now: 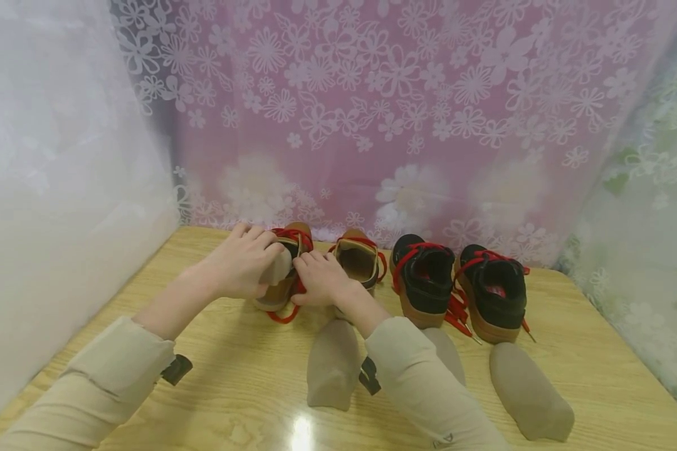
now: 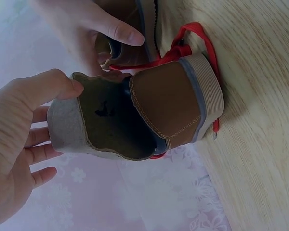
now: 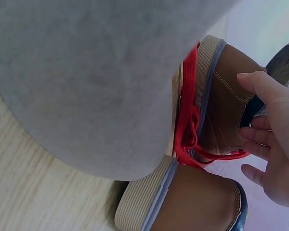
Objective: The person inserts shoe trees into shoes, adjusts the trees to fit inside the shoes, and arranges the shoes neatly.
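My left hand (image 1: pixel 248 260) pinches the end of a grey moulded shoe insert (image 2: pixel 67 125), thumb on one side and fingers on the other. The insert's far end is inside the opening of the leftmost brown shoe (image 2: pixel 168 101), which has red laces. My right hand (image 1: pixel 321 279) lies at that shoe's right side, its fingertips touching near the collar and its thumb extended. In the right wrist view the right hand (image 3: pixel 279 134) has loosely bent, spread fingers. Beside it stands the second brown shoe (image 1: pixel 358 260), its opening partly visible.
Two black shoes (image 1: pixel 425 285) with red laces stand to the right. Loose grey inserts (image 1: pixel 333 369) lie in front of the shoes on the wooden table (image 1: pixel 225 382); one looms close in the right wrist view. A pink flowered curtain (image 1: pixel 361 125) hangs behind.
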{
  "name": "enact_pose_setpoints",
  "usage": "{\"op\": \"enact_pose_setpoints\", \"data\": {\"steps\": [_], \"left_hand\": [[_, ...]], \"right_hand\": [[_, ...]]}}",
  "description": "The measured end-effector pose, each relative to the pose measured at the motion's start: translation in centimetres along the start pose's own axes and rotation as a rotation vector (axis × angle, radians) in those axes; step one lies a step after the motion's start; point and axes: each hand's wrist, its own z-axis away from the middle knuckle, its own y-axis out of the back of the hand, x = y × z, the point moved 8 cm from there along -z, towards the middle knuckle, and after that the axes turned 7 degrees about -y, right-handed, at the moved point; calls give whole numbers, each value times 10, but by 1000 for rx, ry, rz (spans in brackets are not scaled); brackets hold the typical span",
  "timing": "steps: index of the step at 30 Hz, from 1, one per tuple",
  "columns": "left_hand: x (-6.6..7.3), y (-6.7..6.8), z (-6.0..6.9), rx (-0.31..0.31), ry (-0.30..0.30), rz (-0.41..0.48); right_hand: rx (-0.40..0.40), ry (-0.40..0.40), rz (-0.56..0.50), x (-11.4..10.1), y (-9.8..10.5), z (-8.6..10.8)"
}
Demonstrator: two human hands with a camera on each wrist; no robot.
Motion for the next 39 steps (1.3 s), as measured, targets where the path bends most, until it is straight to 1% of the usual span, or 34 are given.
{"op": "enact_pose_setpoints", "data": {"steps": [4, 7, 10, 16, 21, 29, 34, 39], "left_hand": [[0, 1, 0, 34, -11, 28], [1, 1, 0, 44, -15, 33], [0, 0, -1, 36, -10, 20], [1, -4, -2, 4, 4, -14], [2, -7, -4, -13, 9, -7], [0, -8, -6, -12, 24, -2], [-2, -9, -8, -18, 37, 11], [-4, -13, -10, -44, 43, 14]], "right_hand": [[-3, -19, -10, 0, 0, 1], [-12, -39, -26, 0, -1, 2], [-21, -52, -31, 0, -2, 3], [-29, -60, 3, -2, -3, 5], [-33, -52, 1, -2, -4, 6], [-53, -33, -66, 0, -2, 5], [-58, -29, -55, 1, -3, 3], [-56, -26, -62, 1, -3, 2]]}}
